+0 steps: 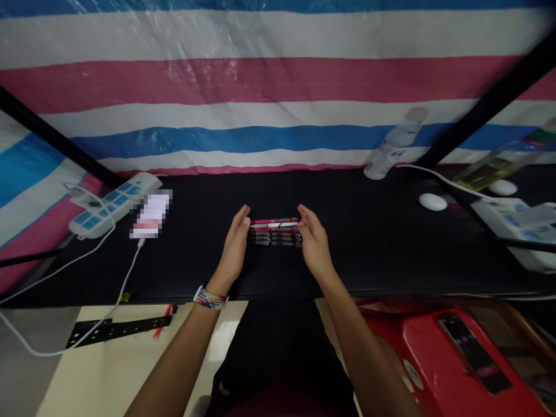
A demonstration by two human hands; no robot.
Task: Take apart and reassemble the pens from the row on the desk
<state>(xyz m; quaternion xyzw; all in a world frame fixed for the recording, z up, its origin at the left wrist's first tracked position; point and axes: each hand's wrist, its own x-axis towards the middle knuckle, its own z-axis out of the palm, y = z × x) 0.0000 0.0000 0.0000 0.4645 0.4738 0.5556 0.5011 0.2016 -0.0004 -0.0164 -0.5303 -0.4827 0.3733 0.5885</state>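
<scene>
Between my two hands lies a small row of pens [275,225], side by side and pointing left and right, at the middle of the black tabletop. Some at the far side are pink-red and white; those nearer me look dark and clear. My left hand [235,246] presses against their left ends, thumb and fingers close together. Against the right ends is my right hand [313,242], its fingers bent slightly inward. The pens are held between both hands, and their tips are partly hidden. A multicoloured woven band [211,297] is on my left wrist.
At left are a power strip [115,205] and a phone [152,214] on a white cable. A white bottle [395,145], an oval white object [433,201], a bottle of yellowish liquid [495,165] and another power strip [521,226] are at right. Striped sheeting [260,81] hangs behind.
</scene>
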